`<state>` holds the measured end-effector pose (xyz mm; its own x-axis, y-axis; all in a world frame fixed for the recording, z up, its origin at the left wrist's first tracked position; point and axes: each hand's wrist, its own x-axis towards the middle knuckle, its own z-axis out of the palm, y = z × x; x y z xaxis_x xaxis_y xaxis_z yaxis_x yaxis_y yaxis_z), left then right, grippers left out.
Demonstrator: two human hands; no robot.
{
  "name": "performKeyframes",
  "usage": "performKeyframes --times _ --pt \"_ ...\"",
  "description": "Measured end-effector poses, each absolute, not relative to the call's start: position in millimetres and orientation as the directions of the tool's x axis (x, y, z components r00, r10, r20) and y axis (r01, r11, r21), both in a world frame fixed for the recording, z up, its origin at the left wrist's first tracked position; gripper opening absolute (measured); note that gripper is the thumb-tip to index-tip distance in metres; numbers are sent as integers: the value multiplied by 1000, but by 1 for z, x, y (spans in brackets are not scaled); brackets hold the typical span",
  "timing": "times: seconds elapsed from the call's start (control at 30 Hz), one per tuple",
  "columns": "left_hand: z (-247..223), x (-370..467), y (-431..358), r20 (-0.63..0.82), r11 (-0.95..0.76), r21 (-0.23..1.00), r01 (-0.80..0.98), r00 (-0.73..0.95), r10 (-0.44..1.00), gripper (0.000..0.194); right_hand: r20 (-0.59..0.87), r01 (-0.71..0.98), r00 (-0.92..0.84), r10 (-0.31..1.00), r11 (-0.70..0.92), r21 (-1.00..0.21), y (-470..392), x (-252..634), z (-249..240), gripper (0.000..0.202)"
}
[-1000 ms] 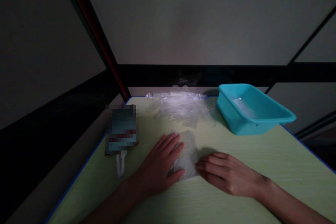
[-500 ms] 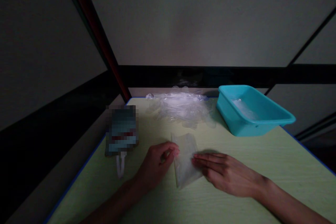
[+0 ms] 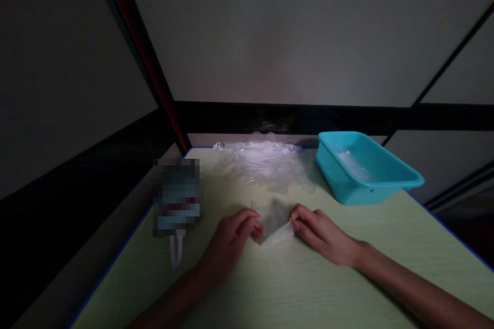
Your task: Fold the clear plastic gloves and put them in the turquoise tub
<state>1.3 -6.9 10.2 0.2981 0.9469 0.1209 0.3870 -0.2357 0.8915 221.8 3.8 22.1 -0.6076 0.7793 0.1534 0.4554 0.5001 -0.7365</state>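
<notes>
Fingers [image 3: 301, 211] of the right hand [image 3: 328, 239] pinch one edge of a thin, see-through plastic sheet [image 3: 278, 226]. The left hand [image 3: 227, 241] curls its fingertips close together at the other edge; I can't tell if they grip. The sheet is between both hands, over the table [image 3: 339, 293]. It looks light, floppy and maybe slippery, so edges seem best to hold.

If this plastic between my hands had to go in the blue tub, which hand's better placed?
Probably the right hand: it pinches the clear plastic and is nearer the blue tub than the left hand.
</notes>
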Motion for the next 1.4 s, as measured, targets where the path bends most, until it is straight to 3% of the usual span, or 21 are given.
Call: performKeyframes --times 0.1,0.23,0.37,0.57,1.03,1.13,1.2,1.3,1.4 --pt "9 0 -8 149 -231 907 352 244 958 26 40 299 -535 844 233 -925 22 211 18 22" --pt "7 4 -9 69 -139 936 322 218 974 27 -18 243 -499 866 120 -962 35 202 6 27" --pt "3 9 -7 35 -86 951 298 171 985 53 -35 211 -469 882 73 -975 33 200 2 25" --pt "1 10 -6 -14 -19 964 263 125 992 71 2 155 -434 901 77 -985 29 200 0 26" --pt "2 9 -4 -26 -9 965 261 132 991 77 172 272 -242 955 237 -933 25 198 0 14" --pt "0 8 -3 -16 -23 963 269 141 990 76 413 378 -209 886 463 -802 14 201 7 2" --pt "-1 8 -3 -5 -33 963 268 138 990 75 513 459 -365 777 630 -627 6 201 11 12" --pt "-1 7 -2 1 -38 965 259 141 990 75 393 537 -631 669 742 -402 -2 196 13 43" --pt "-1 7 -2 -4 -33 965 259 143 990 74 224 596 -727 648 759 -261 -4 190 11 62"
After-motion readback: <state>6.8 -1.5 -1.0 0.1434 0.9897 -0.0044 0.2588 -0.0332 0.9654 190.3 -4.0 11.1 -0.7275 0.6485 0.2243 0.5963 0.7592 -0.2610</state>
